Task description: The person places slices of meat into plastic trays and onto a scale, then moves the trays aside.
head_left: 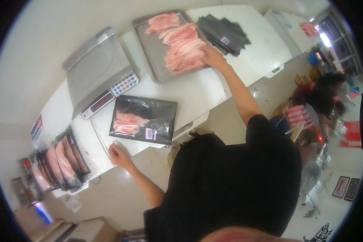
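On a metal tray (155, 66) at the far middle lie pale pink, thinly sliced meat (184, 55) and two smaller piles beyond it. My right hand (213, 57) reaches over the tray's right side, its fingers curled on the edge of the nearest, largest pile. A black bag with a clear front (162, 117) lies flat closer to me, with sliced meat inside and a small white label. My left hand (117, 155) is at the table's front edge, just below that bag, with fingers curled in; whatever they may hold is hidden.
Left of the tray stands a digital scale (103, 66) with a keypad. Several filled meat packs (62, 161) stand in a row at the far left. A stack of black bags (224, 34) lies right of the tray. People and seats (310, 109) are at the right.
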Demonstrator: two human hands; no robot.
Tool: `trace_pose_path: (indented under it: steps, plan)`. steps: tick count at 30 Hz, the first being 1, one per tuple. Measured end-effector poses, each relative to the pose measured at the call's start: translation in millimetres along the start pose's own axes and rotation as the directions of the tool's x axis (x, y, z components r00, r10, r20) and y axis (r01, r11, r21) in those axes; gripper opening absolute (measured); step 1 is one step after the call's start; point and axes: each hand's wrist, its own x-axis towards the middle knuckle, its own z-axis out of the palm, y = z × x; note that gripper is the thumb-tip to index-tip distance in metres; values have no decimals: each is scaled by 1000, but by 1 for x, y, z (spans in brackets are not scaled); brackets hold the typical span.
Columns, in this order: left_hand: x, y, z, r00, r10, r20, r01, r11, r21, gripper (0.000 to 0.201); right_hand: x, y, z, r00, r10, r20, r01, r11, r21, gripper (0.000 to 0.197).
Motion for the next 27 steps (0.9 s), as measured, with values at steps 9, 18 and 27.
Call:
trace_pose_path:
  steps: [9, 18, 27]
  plan:
    - [2, 4, 5, 994, -54, -96, 55, 998, 12, 30, -2, 10, 28, 975, -48, -216, 82, 985, 150, 49]
    - [5, -7, 3, 993, -104, 61, 109, 991, -83, 27, 0, 26, 38, 979, -152, -139, 156, 988, 18, 42]
    - [-13, 11, -14, 965, -135, 225, 161, 982, -98, 23, 10, 21, 12, 982, -161, 94, 112, 911, 396, 44]
